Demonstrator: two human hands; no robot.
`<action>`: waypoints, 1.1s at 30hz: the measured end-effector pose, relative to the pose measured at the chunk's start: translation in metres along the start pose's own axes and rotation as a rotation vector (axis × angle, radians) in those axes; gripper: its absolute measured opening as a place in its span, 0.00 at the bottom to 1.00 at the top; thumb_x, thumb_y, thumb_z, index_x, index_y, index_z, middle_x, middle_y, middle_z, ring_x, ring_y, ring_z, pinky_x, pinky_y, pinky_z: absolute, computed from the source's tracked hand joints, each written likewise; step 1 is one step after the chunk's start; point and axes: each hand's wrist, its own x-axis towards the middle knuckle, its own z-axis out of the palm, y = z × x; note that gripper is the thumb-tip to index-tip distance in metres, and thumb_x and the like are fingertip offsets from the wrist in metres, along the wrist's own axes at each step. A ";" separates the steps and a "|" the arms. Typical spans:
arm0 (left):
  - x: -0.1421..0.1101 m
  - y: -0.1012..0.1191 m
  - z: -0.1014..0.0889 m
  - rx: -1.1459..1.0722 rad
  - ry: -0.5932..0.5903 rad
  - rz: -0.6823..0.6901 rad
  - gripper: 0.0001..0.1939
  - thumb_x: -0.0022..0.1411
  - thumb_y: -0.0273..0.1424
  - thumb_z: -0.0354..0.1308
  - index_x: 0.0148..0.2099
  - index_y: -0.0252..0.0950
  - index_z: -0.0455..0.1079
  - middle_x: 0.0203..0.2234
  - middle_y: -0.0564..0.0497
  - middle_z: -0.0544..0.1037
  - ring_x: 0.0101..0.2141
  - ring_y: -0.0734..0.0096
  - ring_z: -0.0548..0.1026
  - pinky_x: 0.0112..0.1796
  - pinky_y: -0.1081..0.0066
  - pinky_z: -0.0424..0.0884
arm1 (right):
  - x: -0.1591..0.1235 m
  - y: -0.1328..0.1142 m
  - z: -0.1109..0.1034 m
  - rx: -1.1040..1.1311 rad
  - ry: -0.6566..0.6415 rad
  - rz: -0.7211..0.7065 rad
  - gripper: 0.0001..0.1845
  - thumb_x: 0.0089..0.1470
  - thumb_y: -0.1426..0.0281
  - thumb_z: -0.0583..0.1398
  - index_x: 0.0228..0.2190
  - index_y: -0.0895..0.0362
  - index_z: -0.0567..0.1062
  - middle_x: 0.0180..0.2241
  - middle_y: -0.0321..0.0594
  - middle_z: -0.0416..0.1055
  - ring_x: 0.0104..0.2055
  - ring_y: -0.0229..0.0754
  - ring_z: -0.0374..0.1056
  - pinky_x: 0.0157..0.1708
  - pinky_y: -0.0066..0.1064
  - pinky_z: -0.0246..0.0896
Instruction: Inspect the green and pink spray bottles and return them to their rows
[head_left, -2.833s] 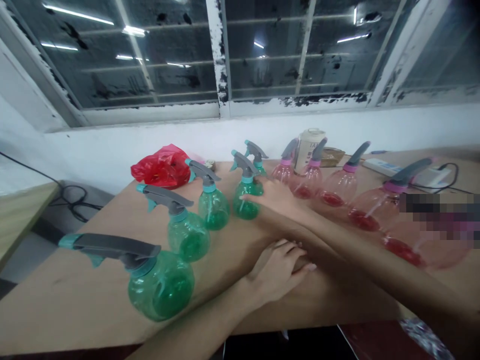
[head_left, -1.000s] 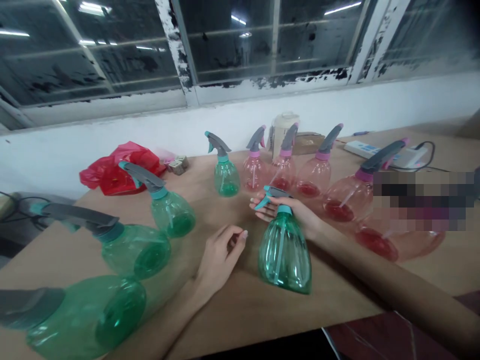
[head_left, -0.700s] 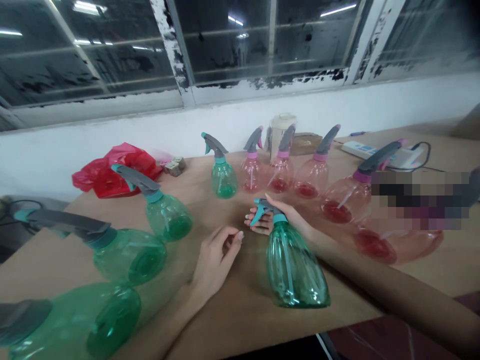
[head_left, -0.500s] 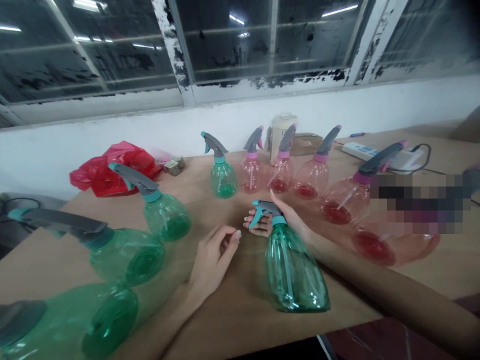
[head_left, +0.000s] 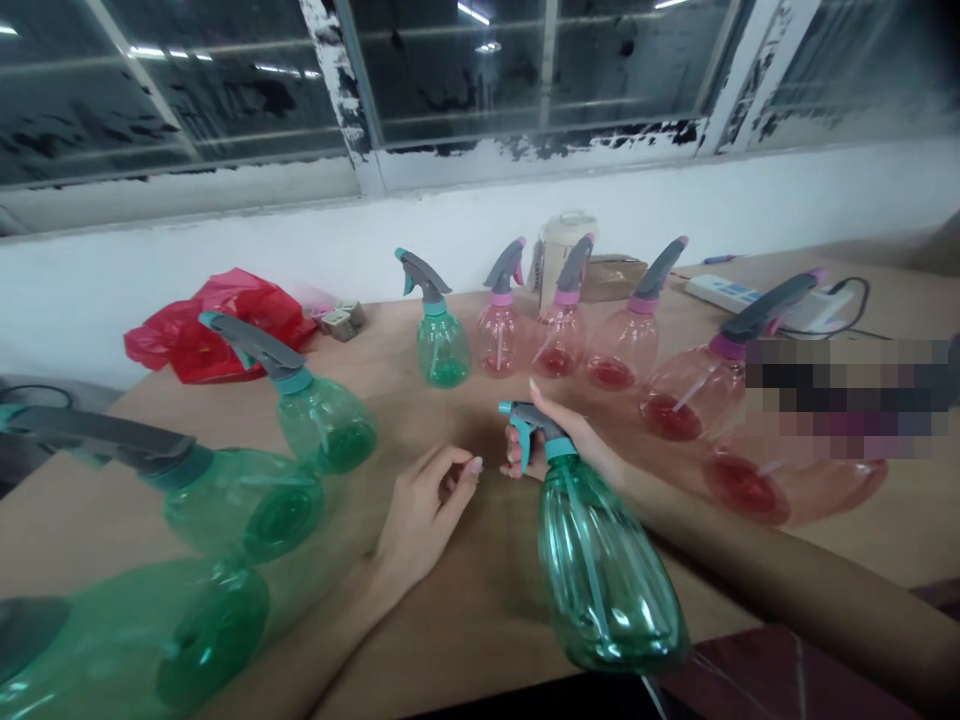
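Note:
A clear green spray bottle [head_left: 607, 560] with a grey head and teal trigger is held by my right hand [head_left: 574, 430]. The palm is behind the sprayer head, the thumb points up and the other fingers curl round toward the trigger. The bottle tilts, its base toward me over the table's near edge. My left hand [head_left: 427, 505] rests on the table, fingers curled loosely with the thumb near the index fingertip; nothing shows in it. To its left stand several green spray bottles, the nearest to it being a green spray bottle [head_left: 326, 420] with a grey head.
Another green spray bottle [head_left: 442, 345] stands at the back, beside a row of pink spray bottles [head_left: 499, 340] curving down the right side. A red plastic bag [head_left: 225, 325], a beige canister [head_left: 566, 250], a cardboard box [head_left: 611, 278] and a white power strip [head_left: 724, 295] lie along the wall.
My right hand has taken the green spray bottle from the row and brought it toward me, its base swinging nearer. The fingers have curled in more. My left hand stays on the table.

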 end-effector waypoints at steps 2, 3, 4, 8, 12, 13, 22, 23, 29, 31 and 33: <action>0.000 0.000 0.000 0.000 -0.005 -0.006 0.12 0.66 0.35 0.48 0.32 0.38 0.67 0.26 0.54 0.74 0.28 0.72 0.71 0.30 0.73 0.65 | -0.004 0.000 0.004 -0.058 -0.023 -0.018 0.22 0.54 0.52 0.56 0.25 0.59 0.72 0.22 0.36 0.69 0.23 0.36 0.68 0.35 0.34 0.67; 0.000 0.000 0.000 0.000 -0.004 -0.006 0.12 0.66 0.35 0.48 0.32 0.38 0.67 0.26 0.54 0.73 0.28 0.72 0.71 0.31 0.73 0.65 | -0.005 0.000 0.005 -0.069 -0.024 -0.027 0.22 0.54 0.53 0.56 0.25 0.58 0.73 0.22 0.36 0.70 0.23 0.36 0.68 0.35 0.33 0.67; 0.000 0.000 0.000 0.002 -0.002 -0.004 0.12 0.66 0.35 0.48 0.32 0.38 0.67 0.26 0.54 0.73 0.28 0.72 0.71 0.31 0.73 0.65 | -0.006 0.000 0.006 -0.066 -0.029 -0.037 0.21 0.54 0.53 0.56 0.25 0.58 0.73 0.23 0.36 0.70 0.24 0.36 0.68 0.36 0.34 0.67; 0.000 -0.001 0.000 0.006 0.004 0.007 0.11 0.65 0.34 0.48 0.33 0.38 0.68 0.27 0.54 0.73 0.28 0.72 0.71 0.30 0.73 0.65 | -0.005 -0.001 0.006 -0.004 -0.102 -0.014 0.24 0.55 0.51 0.54 0.28 0.59 0.75 0.25 0.41 0.73 0.32 0.41 0.72 0.43 0.39 0.65; 0.000 -0.001 0.000 0.004 0.001 0.007 0.11 0.65 0.34 0.48 0.33 0.38 0.68 0.27 0.54 0.74 0.28 0.71 0.71 0.30 0.72 0.65 | -0.002 -0.001 0.001 0.024 -0.099 0.050 0.26 0.55 0.50 0.53 0.30 0.60 0.76 0.29 0.45 0.75 0.36 0.44 0.72 0.46 0.41 0.64; 0.000 -0.001 0.000 0.006 0.001 0.004 0.11 0.65 0.34 0.48 0.33 0.38 0.68 0.27 0.54 0.74 0.28 0.71 0.71 0.30 0.72 0.65 | -0.001 -0.001 0.000 0.032 -0.097 0.057 0.26 0.55 0.50 0.53 0.31 0.60 0.76 0.29 0.46 0.75 0.37 0.45 0.72 0.46 0.41 0.64; 0.001 -0.001 0.000 0.018 0.007 0.005 0.11 0.65 0.34 0.48 0.33 0.38 0.67 0.27 0.54 0.74 0.28 0.72 0.71 0.30 0.72 0.65 | 0.005 -0.001 -0.007 0.064 -0.038 0.085 0.27 0.54 0.48 0.53 0.33 0.59 0.75 0.31 0.45 0.75 0.36 0.44 0.73 0.46 0.42 0.65; 0.001 -0.001 0.000 0.021 0.007 0.004 0.11 0.65 0.34 0.48 0.33 0.38 0.67 0.27 0.54 0.74 0.28 0.72 0.71 0.30 0.72 0.65 | 0.006 -0.001 -0.008 0.067 -0.030 0.092 0.27 0.54 0.48 0.53 0.33 0.59 0.75 0.31 0.45 0.75 0.36 0.44 0.73 0.45 0.42 0.65; 0.000 0.002 0.000 0.012 0.001 -0.007 0.11 0.66 0.34 0.48 0.33 0.38 0.67 0.27 0.54 0.74 0.27 0.72 0.71 0.30 0.73 0.65 | 0.004 -0.001 -0.006 0.133 0.068 0.025 0.18 0.54 0.55 0.58 0.28 0.59 0.73 0.25 0.38 0.71 0.29 0.40 0.71 0.35 0.36 0.68; 0.000 0.001 0.001 0.013 -0.001 -0.007 0.11 0.66 0.35 0.48 0.33 0.38 0.67 0.27 0.54 0.74 0.28 0.72 0.71 0.30 0.72 0.65 | 0.001 -0.001 -0.003 0.124 0.100 -0.023 0.15 0.53 0.58 0.59 0.26 0.58 0.72 0.23 0.34 0.69 0.26 0.36 0.69 0.31 0.31 0.67; 0.001 0.000 0.001 0.019 -0.005 -0.005 0.11 0.66 0.35 0.47 0.33 0.38 0.67 0.27 0.53 0.74 0.28 0.71 0.70 0.30 0.72 0.65 | -0.001 -0.001 -0.001 0.104 0.092 -0.032 0.14 0.53 0.59 0.60 0.26 0.58 0.72 0.23 0.33 0.68 0.24 0.35 0.68 0.28 0.29 0.66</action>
